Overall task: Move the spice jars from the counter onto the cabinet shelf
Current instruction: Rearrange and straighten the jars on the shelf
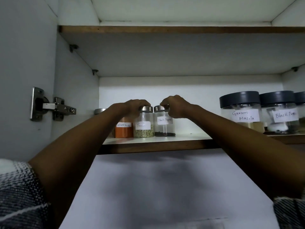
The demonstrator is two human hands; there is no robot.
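Left hand (135,106) grips the fennel jar (143,123) lid; right hand (173,105) pinches the pepper jar (164,121) lid. Both jars stand touching on the shelf (156,141), near its 6 o'clock edge. Risk: a careless release could tip either jar off.

On the cabinet shelf (148,140), left hand (132,107) grips Fennel jar (144,123), right hand (175,104) Black Pepper jar (164,123).
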